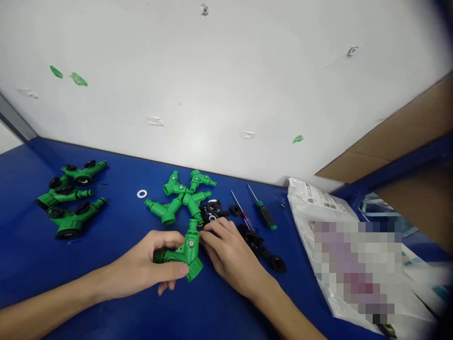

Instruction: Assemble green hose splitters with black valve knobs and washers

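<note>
Green forked connector (191,252): one, in the left hand (154,267), raised in front of the person. Grip: thumb laid across the near side by the ribbed collar, fingers curled behind, pinching the body between them; apparently held so that the screw face and narrow spout stay uncovered.

White panel (212,85): upright, beyond the grip, backing the worktop.

Worktop (116,314): blue, beneath the grip.

White plastic bag (311,203): well right of the grip, perhaps set aside to leave the middle free; part blurred.

Right hand (231,245): just right of the grip, fingers bent; fingertips partly hidden, so whether they pinch anything cannot be told.

Fitted connectors (72,221): green with black parts, overlapping, well left of the grip; seemingly kept apart from the plain ones.

Plain connectors (191,200): four, clustered just beyond the grip, likely for short reach.

Screwdrivers (266,216): two, right of and beyond the grip, handles toward the person, presumably for easy pick-up.

Black fittings (278,263): loose, around the right hand.

White ring (142,193): one, flat, left of and beyond the grip.
</note>
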`<state>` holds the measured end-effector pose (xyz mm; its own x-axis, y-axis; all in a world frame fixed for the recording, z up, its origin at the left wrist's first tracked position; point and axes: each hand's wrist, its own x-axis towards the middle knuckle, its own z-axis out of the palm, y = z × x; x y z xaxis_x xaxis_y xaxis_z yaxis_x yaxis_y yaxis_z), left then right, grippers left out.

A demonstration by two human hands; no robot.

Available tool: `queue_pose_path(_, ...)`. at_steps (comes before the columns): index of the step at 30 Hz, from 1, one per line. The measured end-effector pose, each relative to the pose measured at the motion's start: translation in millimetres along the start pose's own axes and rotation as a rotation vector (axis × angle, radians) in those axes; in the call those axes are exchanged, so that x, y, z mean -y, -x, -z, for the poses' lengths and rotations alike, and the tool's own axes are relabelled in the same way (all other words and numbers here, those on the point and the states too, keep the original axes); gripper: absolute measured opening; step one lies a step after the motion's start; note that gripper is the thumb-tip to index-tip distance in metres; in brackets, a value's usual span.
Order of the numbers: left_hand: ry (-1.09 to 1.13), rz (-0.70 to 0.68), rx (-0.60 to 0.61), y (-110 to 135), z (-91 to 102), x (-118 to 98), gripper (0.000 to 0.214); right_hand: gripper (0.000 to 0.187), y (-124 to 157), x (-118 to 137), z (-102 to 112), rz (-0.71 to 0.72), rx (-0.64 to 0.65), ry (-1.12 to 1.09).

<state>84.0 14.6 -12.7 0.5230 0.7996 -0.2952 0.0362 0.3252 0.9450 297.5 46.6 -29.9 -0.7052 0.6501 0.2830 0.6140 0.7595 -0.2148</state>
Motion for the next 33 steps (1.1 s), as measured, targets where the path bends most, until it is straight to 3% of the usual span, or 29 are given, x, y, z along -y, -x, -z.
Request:
queue_pose_path(5,0.096,0.015,0.016,1.0,0.1,3.6,0.026,0.019,2.3,-3.2,3.2,-0.023,-0.117,-0.156)
queue_pose_path(8,0.190,0.031,0.031,1.7,0.0,3.0,0.025,0.015,2.6,-0.9,8.2,-0.160,-0.248,-0.475)
queue_pose_path(11,0.273,0.031,0.011,1.4,-0.7,0.5,0.024,0.012,1.8,2.6,12.6,-0.345,-0.293,-0.848)
queue_pose_path(14,0.367,0.042,-0.044,0.5,-1.0,-0.3,0.021,0.011,1.2,6.9,15.2,-0.378,-0.328,-1.063)
queue_pose_path(18,0.480,0.056,-0.065,0.2,-1.3,1.9,0.020,0.008,3.1,16.4,15.0,-0.222,-0.431,-0.952)
queue_pose_path(22,0.591,0.067,0.072,2.4,-3.2,5.3,0.023,0.022,6.6,25.4,13.2,-0.053,-0.454,-0.806)
queue_pose_path(27,0.705,0.100,0.162,4.3,-4.1,10.2,0.026,0.026,9.7,24.3,14.3,0.136,-0.456,-0.595)
queue_pose_path(33,0.740,0.147,0.216,4.0,-4.9,12.9,0.033,0.017,12.0,21.2,17.3,0.224,-0.434,-0.464)
